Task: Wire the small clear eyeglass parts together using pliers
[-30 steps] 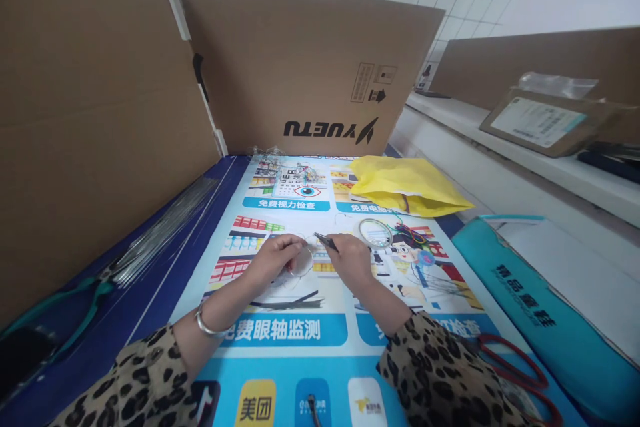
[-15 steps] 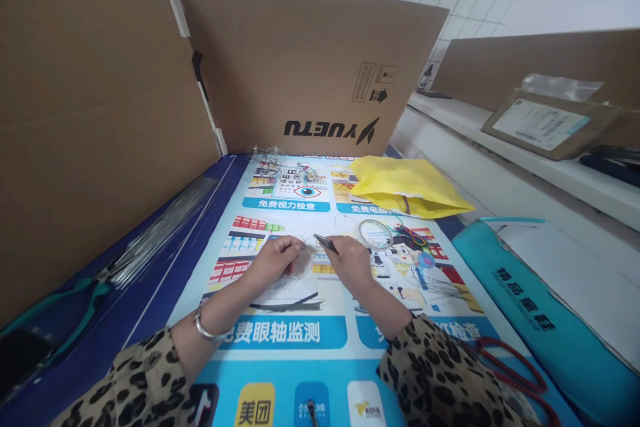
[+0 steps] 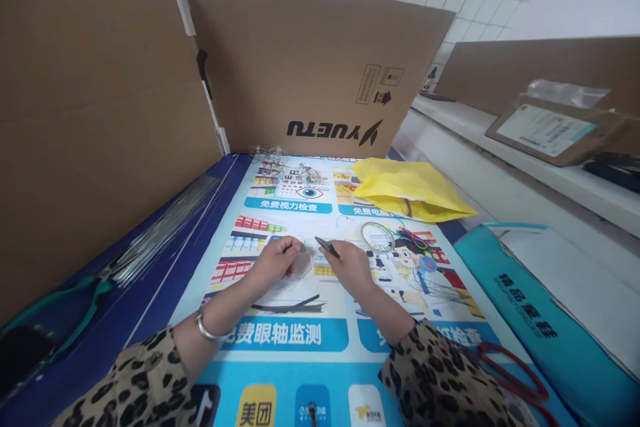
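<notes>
Apparently for steadiness, the left hand (image 3: 281,259) pinches a thin, pale, wire-like loop (image 3: 311,263) above the blue-and-white printed sheet (image 3: 260,371), while the right hand (image 3: 351,271) grips a slim dark metal tool (image 3: 327,247), tip angled leftward, presumably for close access.

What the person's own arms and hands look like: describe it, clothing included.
The left sleeve and right sleeve are tan with a dark leopard print, wide-cuffed, and end short of the wrists. A smooth silver bangle circles the left wrist. The left hand and right hand are without gloves.
</notes>
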Action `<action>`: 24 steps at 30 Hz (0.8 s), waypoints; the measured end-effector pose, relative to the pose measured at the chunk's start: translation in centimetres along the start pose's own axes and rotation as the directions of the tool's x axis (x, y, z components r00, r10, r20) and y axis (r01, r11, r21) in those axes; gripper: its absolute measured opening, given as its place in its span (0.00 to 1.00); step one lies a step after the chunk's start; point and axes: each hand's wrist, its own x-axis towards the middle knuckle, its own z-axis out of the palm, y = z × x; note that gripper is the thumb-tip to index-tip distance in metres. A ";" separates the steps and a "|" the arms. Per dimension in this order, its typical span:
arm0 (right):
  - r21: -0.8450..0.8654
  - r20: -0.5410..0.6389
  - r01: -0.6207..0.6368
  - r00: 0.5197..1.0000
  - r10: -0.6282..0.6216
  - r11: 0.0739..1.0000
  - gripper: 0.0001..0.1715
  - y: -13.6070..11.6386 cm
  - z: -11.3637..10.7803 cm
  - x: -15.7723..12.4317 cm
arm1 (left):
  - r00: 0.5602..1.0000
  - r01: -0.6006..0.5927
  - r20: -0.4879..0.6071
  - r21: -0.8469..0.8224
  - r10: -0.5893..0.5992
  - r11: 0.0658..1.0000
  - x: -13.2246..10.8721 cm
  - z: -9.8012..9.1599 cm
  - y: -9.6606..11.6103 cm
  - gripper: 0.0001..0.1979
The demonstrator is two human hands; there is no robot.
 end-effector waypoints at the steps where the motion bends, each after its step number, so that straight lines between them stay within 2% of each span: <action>1: 0.017 0.029 -0.011 1.000 0.010 1.000 0.16 0.0 -0.1 0.1 | 1.000 0.004 -0.012 -0.012 -0.004 1.000 0.0 0.0 0.0 0.08; 3: 0.103 0.069 -0.033 0.997 0.026 0.994 0.17 -0.1 -0.6 0.3 | 0.999 0.017 -0.038 -0.054 -0.019 0.998 0.1 -0.1 0.2 0.09; 5: 0.291 0.076 -0.071 0.996 0.051 0.954 0.17 -0.3 -1.3 0.4 | 0.998 0.022 -0.058 -0.121 -0.029 0.992 0.1 -0.1 0.3 0.09; 8: 0.623 0.063 -0.146 0.989 0.137 0.769 0.20 -0.6 -2.2 0.5 | 0.998 0.035 -0.047 -0.256 -0.049 0.966 0.0 0.0 0.6 0.10; 10: 0.721 0.085 -0.183 0.981 0.176 0.668 0.24 -0.5 -2.4 0.6 | 0.998 0.049 -0.018 -0.336 -0.059 0.940 -0.2 0.1 0.7 0.11; 14: 0.718 0.127 -0.216 0.975 0.181 0.661 0.26 0.0 -1.7 0.7 | 0.999 0.043 0.030 -0.441 -0.033 0.897 -0.5 0.3 0.7 0.12; 18: 0.679 0.082 -0.191 0.979 0.186 0.709 0.25 0.1 -0.3 0.3 | 0.999 0.020 0.038 -0.509 -0.001 0.861 -0.5 0.2 0.7 0.12; 21: 0.526 -0.041 0.014 0.999 0.009 0.851 0.21 0.0 0.3 0.0 | 1.000 0.003 0.025 -0.520 0.012 0.854 -0.5 0.1 0.6 0.12; 24: 0.280 -0.155 0.244 0.966 -0.207 0.929 0.22 0.1 0.4 -0.2 | 1.000 -0.011 -0.017 -0.476 0.003 0.880 -0.5 0.2 0.5 0.13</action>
